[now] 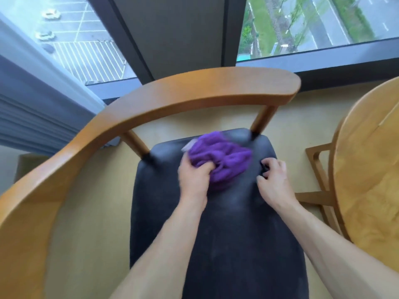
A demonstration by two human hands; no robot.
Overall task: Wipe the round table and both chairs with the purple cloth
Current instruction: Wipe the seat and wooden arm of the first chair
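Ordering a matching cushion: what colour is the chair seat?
Black, seen in the head view: chair seat.

A dark-framed window (302, 24) spans the far side, divided by a wide dark pillar (172, 33). A grey pleated curtain (36, 108) hangs at the left. Beige floor (90, 212) lies below. Outside, parked cars (50, 15) and a road (328, 22) are visible.

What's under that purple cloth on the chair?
The purple cloth lies bunched on the chair's dark seat, gripped by the left hand. The seat shows all around it; the patch directly beneath is covered, so anything there stays hidden.
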